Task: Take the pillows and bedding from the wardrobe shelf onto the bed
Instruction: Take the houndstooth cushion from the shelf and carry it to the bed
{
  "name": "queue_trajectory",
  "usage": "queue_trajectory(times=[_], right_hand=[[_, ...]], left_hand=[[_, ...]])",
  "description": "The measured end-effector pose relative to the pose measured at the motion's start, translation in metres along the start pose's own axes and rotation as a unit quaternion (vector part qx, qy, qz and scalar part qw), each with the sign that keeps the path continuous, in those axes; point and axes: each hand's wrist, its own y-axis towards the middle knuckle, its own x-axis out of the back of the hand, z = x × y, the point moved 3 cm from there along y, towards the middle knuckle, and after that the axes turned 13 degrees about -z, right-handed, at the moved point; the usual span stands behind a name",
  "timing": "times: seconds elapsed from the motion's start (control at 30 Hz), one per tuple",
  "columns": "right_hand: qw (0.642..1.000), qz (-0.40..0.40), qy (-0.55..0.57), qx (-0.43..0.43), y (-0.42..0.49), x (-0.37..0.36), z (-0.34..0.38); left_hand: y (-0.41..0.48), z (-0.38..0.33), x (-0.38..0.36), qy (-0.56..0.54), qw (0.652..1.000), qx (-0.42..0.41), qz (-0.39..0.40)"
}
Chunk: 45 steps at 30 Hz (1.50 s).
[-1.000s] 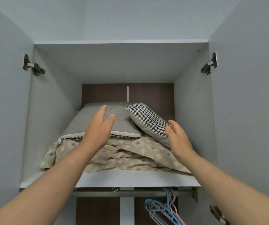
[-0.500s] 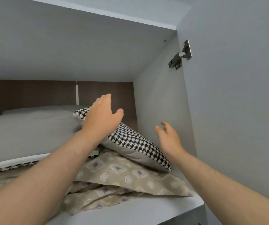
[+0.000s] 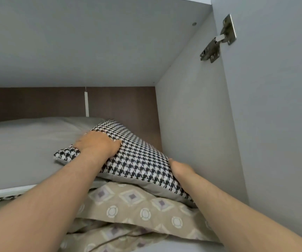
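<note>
I clamp my left hand over the top of the black-and-white houndstooth fabric pillow and my right hand round its right edge, since it leans atop the beige patterned quilt on the grey wardrobe shelf.

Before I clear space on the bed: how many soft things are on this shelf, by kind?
Houndstooth pillow: 1
Grey pillow: 1
Beige patterned bedding: 1 folded pile
Total: 3
</note>
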Motion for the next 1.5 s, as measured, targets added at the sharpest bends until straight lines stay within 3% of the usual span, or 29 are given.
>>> queue_trajectory(times=[0.13,0.23,0.33,0.47,0.6,0.8,1.03,1.5], right_hand=[[1.0,-0.011,0.005,-0.013,0.003,-0.012,-0.006],[0.999,-0.027,-0.023,-0.018,0.003,-0.017,-0.02],[0.999,-0.047,-0.015,-0.019,-0.003,-0.017,-0.032],[0.996,-0.075,0.052,-0.008,-0.017,-0.013,-0.033],[0.986,-0.123,0.104,0.049,-0.037,0.002,-0.025],[0.965,-0.18,0.13,0.138,-0.08,0.037,0.002],[0.953,-0.185,0.134,0.199,-0.158,0.08,0.021],[0.948,-0.156,0.105,0.255,-0.332,0.223,-0.016]], left_hand=[[-0.003,0.013,-0.02,0.016,0.999,0.021,-0.04],[-0.02,0.016,-0.029,0.005,0.991,-0.048,-0.125],[-0.027,0.023,-0.037,-0.091,0.982,-0.078,-0.149],[-0.03,0.038,-0.038,-0.188,0.972,-0.072,-0.124],[-0.038,0.053,-0.031,-0.283,0.946,-0.064,-0.14],[-0.044,0.075,0.019,-0.415,0.893,-0.055,-0.165],[-0.084,0.127,0.084,-0.472,0.862,-0.002,-0.182],[-0.26,0.19,0.209,-0.499,0.851,0.066,-0.151]])
